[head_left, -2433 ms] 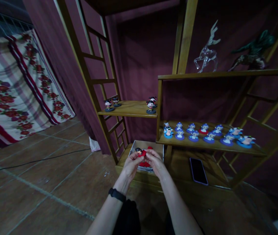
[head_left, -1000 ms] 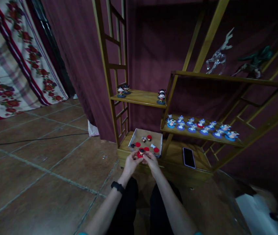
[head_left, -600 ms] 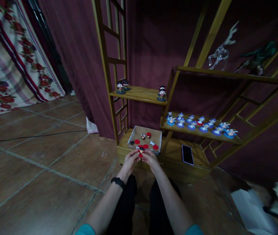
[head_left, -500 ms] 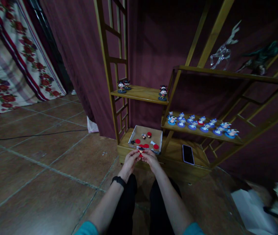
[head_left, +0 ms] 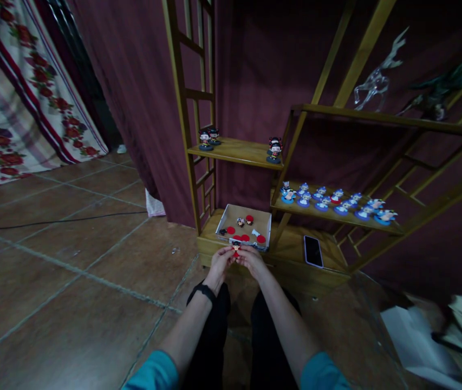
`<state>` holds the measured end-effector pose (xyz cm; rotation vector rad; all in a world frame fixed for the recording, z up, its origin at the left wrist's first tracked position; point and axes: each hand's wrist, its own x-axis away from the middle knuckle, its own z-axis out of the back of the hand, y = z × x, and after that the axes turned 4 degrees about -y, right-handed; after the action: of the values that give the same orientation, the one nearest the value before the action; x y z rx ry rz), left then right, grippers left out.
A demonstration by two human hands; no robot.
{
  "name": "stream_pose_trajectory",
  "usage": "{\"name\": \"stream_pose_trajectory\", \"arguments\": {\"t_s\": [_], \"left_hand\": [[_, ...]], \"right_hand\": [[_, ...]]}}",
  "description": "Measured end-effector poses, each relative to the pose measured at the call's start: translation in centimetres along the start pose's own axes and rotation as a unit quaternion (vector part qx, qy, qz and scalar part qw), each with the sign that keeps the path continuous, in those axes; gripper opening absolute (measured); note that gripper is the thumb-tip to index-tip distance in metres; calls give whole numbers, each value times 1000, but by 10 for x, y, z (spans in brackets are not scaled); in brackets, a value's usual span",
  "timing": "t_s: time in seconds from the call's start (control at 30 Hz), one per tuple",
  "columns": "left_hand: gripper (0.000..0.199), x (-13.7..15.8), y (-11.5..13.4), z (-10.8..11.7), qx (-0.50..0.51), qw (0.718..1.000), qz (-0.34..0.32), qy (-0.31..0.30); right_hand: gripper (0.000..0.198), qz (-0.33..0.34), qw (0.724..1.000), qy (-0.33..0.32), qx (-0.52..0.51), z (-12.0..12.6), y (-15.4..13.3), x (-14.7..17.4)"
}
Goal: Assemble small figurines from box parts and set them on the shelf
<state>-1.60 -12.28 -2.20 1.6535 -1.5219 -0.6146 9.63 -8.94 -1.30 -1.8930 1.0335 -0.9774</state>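
A small red doll figurine (head_left: 236,247) with black hair is held between my two hands, just in front of the box. My left hand (head_left: 221,263) has its fingers closed on the figurine's left side. From the right, my right hand (head_left: 252,259) pinches it too. Behind them lies a shallow cardboard box (head_left: 236,210) with several red discs and figure parts. Among these are a red disc (head_left: 261,239), a small head with a red top (head_left: 249,220) and a black-and-white piece (head_left: 240,222).
The box rests on the low base of a wooden shelf unit (head_left: 291,238), beside a phone (head_left: 313,251). Dark-based dolls (head_left: 274,151) stand on the upper left shelf. Several blue-based figurines (head_left: 322,203) fill the right shelf. A clear deer ornament (head_left: 377,84) stands higher up.
The view has shifted slightly. Both hands still hold the red figurine in front of the box, and its face now shows a little more upright between the fingers.
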Motion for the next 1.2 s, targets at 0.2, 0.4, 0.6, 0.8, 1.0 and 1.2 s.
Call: {"name": "stream_pose_trajectory", "arguments": {"t_s": [0.2,0.4,0.6,0.8,1.0,1.2], "left_hand": [[17,3,3,-1,30,999,34,-3],[31,3,2,-1,50,998,36,-27],[40,3,0,-1,33,999,22,-28],[33,0,0,1,53,998,15,-30],[19,-2,0,3,56,996,38,-55],[13,-3,0,3,66,995,74,-29]], "right_hand": [[18,-3,999,6,-34,5,1,0],[23,-8,998,13,-54,8,2,0],[21,-10,997,7,-79,9,3,-3],[21,-11,996,-2,-92,9,1,-1],[12,-11,996,-5,-83,8,-1,1],[11,-13,997,16,-73,8,1,-1]]}}
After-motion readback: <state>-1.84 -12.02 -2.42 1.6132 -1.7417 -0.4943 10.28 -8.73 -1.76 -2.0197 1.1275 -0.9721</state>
